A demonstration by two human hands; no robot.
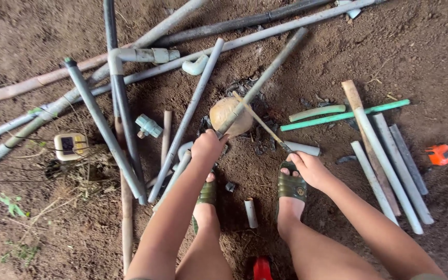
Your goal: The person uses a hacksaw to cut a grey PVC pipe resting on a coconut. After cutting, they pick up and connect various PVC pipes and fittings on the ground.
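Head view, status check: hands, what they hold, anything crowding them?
Left hand gripping grey pipe laid over round stone. Right hand holding thin stick crossing that pipe. Loose pipes and short offcut close around feet.

You stand on bare brown dirt ground (416,46). Grey pipes (97,116) lie crossed on it at far left, cut pipe lengths (390,161) at right beside an orange tape measure (440,154), a short pipe stub (250,212) near your feet.
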